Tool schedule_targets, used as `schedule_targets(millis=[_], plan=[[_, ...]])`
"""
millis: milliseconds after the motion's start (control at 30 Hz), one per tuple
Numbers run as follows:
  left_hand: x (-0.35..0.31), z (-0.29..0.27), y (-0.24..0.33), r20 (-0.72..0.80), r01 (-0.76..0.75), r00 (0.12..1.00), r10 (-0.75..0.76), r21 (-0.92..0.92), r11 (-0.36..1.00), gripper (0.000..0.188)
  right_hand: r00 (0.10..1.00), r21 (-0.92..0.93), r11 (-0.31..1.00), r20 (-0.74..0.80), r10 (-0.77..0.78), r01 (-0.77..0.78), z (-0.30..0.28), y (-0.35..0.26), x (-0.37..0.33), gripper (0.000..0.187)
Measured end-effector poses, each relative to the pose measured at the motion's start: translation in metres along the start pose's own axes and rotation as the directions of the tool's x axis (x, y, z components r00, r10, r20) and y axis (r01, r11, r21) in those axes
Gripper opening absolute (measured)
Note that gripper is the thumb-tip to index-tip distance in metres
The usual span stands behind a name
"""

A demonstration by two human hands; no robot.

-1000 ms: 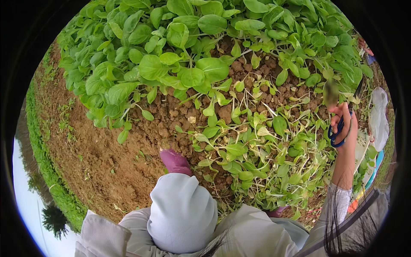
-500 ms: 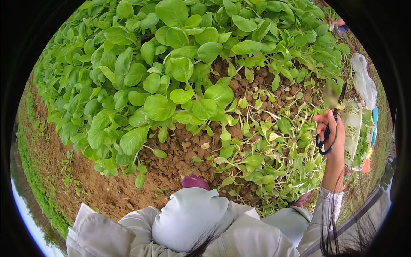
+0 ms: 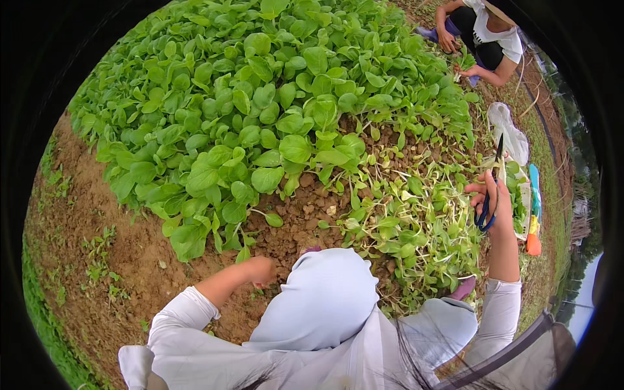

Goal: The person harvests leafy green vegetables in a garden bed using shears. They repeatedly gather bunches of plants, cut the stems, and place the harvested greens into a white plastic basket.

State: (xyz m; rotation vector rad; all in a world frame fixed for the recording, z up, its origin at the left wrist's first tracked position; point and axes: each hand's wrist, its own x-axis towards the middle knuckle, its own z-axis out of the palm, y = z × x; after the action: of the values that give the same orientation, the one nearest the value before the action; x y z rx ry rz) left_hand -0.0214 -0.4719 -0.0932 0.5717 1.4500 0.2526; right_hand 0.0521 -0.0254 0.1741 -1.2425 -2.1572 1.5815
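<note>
At the right, my right hand is closed round a pair of scissors with blue handles, the dark blades pointing away from me. Near my knee, at the lower middle, hovers my left hand, its fingers curled over bare soil with nothing visible in them. Beyond it grows a dense bed of leafy green seedlings. Pale cut stems and small leaves litter the ground between the bed and my right hand. A white basket of greens stands just right of the scissors, partly hidden by my hand.
A clear plastic bag lies beyond the basket. Beside it is a long blue, yellow and orange object. At the far right a co-worker crouches with greens in hand. Brown soil edges the bed on the left.
My left hand has come into view near my knee. The view has shifted, bringing the co-worker into sight at the far right. My right hand still holds the scissors.
</note>
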Motion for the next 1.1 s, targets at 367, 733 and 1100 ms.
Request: schedule_targets(millis=[367, 733, 1100], plan=[[-0.061, -0.221, 0.255, -0.685, -0.125, 0.300, 0.664, 0.662, 0.739, 0.020, 1.000, -0.048, 0.999, 0.024, -0.015, 0.017, -0.056, -0.002, -0.055, 0.031], [0.095, -0.268, 0.226, -0.703, 0.639, 0.707, -0.082, 0.584, 0.501, 0.025, 0.951, 0.169, 0.942, 0.163, 0.263, -0.289, -0.092, 0.149, -0.034, 0.024], [0.101, -0.245, 0.220, -0.747, 0.696, 0.663, -0.056, 0.587, 0.415, 0.018, 0.901, 0.290, 0.891, 0.365, 0.233, -0.348, -0.059, 0.176, -0.006, 0.022]])
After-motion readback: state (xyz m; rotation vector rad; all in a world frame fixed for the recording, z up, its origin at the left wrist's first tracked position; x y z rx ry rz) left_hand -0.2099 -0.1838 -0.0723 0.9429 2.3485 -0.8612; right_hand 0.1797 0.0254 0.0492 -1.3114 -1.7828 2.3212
